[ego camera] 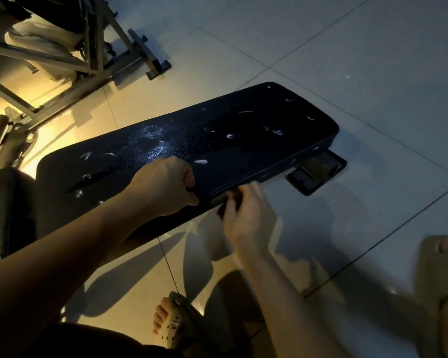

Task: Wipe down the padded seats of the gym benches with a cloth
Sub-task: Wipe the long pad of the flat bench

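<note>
A long black padded bench seat lies at an angle across the middle, dotted with white foam smears and wet patches. My left hand rests on the seat's near edge with curled fingers, pinching a dark cloth edge. My right hand is blurred just off the same edge, fingers curled round a dark piece of the cloth. The cloth is hard to tell from the black padding.
The bench's foot sticks out on the tiled floor at the right. A metal gym frame stands at the upper left, and another dark pad at the left edge. My sandalled feet are below.
</note>
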A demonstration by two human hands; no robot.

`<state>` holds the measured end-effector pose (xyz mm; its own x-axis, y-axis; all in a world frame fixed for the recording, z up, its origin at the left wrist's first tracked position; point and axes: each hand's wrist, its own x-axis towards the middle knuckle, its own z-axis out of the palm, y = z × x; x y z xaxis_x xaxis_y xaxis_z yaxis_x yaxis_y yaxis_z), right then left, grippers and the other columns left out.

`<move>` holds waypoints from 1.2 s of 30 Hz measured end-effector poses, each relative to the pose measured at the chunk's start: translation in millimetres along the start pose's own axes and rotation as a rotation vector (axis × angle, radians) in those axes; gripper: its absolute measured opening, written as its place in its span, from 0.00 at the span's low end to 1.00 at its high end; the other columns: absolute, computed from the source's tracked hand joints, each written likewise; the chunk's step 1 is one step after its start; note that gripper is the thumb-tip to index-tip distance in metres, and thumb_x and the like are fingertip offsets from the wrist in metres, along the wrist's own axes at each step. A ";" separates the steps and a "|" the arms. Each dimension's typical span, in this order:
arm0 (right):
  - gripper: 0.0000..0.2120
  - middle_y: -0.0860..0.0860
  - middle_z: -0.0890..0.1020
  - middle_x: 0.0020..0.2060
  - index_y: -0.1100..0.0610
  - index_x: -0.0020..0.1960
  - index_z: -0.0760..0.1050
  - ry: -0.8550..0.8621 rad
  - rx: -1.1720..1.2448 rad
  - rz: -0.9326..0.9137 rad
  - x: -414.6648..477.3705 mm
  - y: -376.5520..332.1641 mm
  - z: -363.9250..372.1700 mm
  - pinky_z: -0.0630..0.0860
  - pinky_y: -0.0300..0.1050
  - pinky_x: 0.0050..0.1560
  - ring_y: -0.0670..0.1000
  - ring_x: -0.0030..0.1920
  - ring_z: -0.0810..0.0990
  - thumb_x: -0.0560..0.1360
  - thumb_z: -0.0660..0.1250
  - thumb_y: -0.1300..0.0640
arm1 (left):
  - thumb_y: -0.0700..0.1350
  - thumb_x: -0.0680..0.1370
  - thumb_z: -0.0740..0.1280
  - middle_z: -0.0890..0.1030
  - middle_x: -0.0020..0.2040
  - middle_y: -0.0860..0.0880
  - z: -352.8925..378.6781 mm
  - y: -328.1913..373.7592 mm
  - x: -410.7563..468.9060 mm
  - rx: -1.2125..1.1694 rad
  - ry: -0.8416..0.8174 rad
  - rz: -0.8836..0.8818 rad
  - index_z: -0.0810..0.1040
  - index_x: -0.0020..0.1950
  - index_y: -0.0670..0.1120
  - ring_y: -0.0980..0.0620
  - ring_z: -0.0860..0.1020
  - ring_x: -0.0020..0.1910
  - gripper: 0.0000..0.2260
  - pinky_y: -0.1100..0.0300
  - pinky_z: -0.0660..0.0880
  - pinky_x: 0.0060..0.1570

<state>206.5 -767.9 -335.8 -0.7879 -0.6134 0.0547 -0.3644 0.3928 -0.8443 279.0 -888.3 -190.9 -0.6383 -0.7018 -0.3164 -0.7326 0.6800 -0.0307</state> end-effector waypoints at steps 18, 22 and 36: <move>0.05 0.42 0.71 0.47 0.54 0.56 0.77 0.223 0.028 0.226 62.0 45.9 -29.8 0.66 0.29 0.42 0.42 0.44 0.73 0.81 0.66 0.55 | 0.54 0.73 0.77 0.76 0.48 0.54 -1.1 25.5 21.8 0.137 0.073 0.239 0.80 0.59 0.51 0.51 0.73 0.53 0.18 0.53 0.75 0.53; 0.04 0.42 0.74 0.48 0.50 0.56 0.75 0.044 0.115 0.046 8.2 15.2 0.0 0.74 0.35 0.47 0.41 0.46 0.74 0.81 0.65 0.53 | 0.55 0.73 0.77 0.78 0.53 0.53 -3.6 28.4 28.8 0.150 0.038 0.250 0.80 0.64 0.52 0.52 0.73 0.54 0.21 0.53 0.76 0.54; 0.03 0.40 0.72 0.44 0.50 0.51 0.75 0.075 0.184 -0.003 -6.7 9.7 22.7 0.73 0.31 0.42 0.39 0.41 0.73 0.81 0.65 0.51 | 0.54 0.73 0.78 0.72 0.51 0.55 -5.4 29.7 34.4 0.092 -0.045 0.193 0.77 0.64 0.52 0.54 0.71 0.53 0.22 0.57 0.73 0.52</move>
<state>219.5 -775.5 -356.5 -0.8241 -0.5591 0.0909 -0.2754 0.2553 -0.9268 234.0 -893.3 -197.6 -0.7521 -0.5479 -0.3662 -0.5718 0.8188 -0.0507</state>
